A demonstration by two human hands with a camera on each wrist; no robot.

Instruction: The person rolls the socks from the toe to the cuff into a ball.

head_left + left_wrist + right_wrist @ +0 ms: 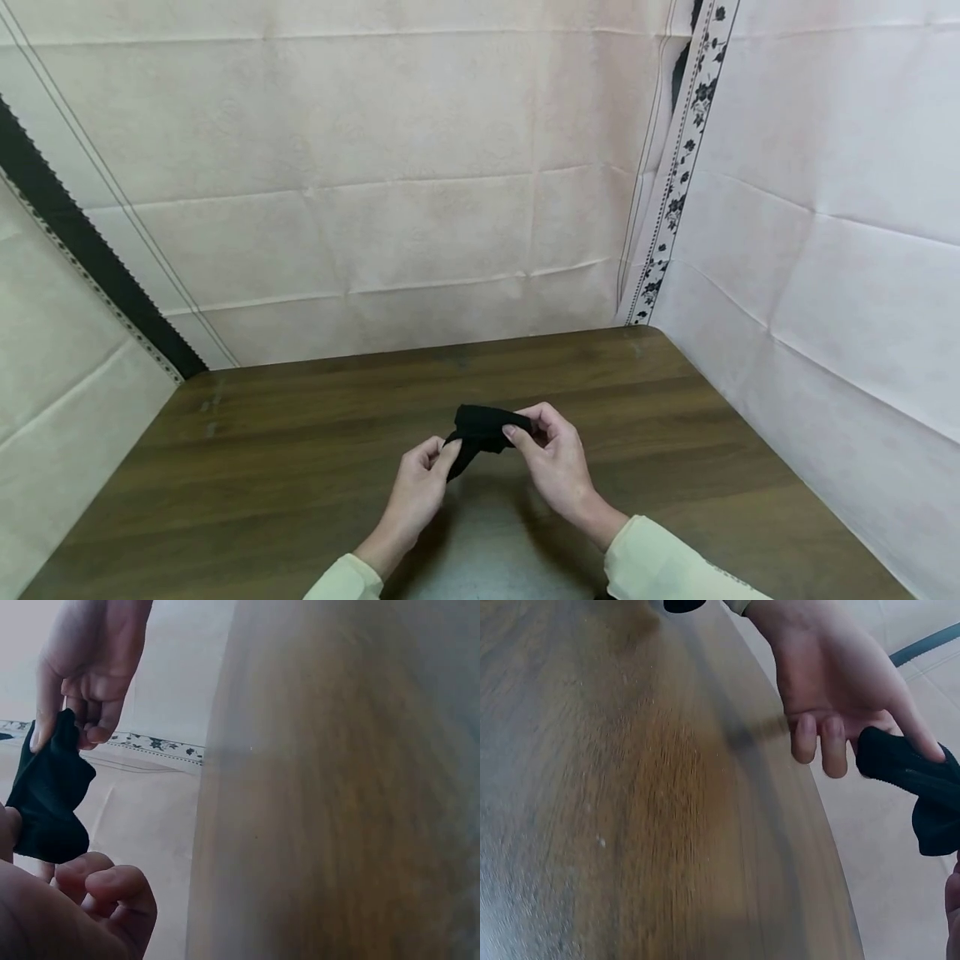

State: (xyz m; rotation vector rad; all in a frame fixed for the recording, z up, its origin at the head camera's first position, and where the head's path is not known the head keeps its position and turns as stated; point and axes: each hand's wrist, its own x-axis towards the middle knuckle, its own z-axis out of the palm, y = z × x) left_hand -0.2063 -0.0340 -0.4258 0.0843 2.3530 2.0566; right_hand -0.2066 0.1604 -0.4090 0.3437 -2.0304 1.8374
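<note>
Both hands hold a small black sock (483, 427) up over the wooden table, stretched between them. My left hand (420, 483) pinches its lower left end between thumb and fingers. On the other side, my right hand (557, 458) grips the right end, thumb on the near face. In the left wrist view the sock (54, 795) hangs in folds, with a rounded bulge near the left hand (82, 907). The right wrist view shows the left hand (840, 682) with its thumb laid on the sock (907, 769) and two other fingers hanging loosely below the palm.
The brown wood-grain table (315, 425) has rounded far corners. Pale creased cloth (420, 192) hangs behind it, with more cloth (832, 250) along the right side and at the left. A dark band (82, 233) runs down the left corner.
</note>
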